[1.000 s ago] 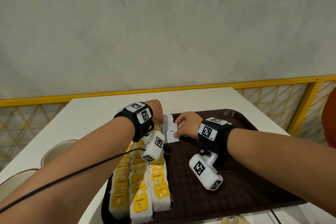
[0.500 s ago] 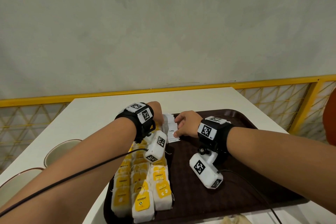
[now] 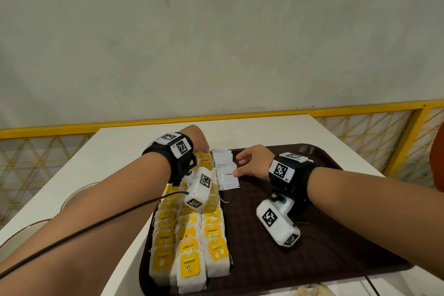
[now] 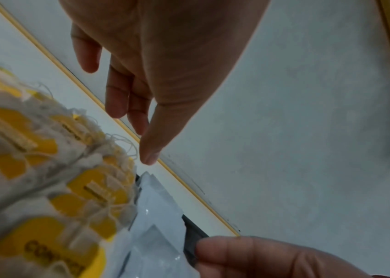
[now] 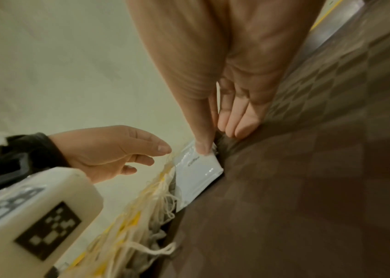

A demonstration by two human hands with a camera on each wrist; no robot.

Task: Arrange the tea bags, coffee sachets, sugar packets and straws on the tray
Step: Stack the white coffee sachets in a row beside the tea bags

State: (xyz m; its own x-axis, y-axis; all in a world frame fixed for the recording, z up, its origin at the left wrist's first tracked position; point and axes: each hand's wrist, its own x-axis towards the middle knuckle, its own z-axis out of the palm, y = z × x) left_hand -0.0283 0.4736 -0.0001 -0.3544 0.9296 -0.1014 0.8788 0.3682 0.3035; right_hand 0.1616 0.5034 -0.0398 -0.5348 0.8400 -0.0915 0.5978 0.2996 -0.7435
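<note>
It looks like a café or canteen: a brown serving tray [image 3: 360,269] sits on a white surface [image 3: 125,151] against a bare grey wall [image 3: 216,31], a yellow lattice railing [image 3: 374,127] behind, white plates [image 3: 79,193] at left.

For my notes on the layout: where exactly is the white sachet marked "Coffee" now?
In the head view the coffee sachet lies flat on the brown tray, toward its far left, just right of the tea bags, under the right hand thumb.
</note>
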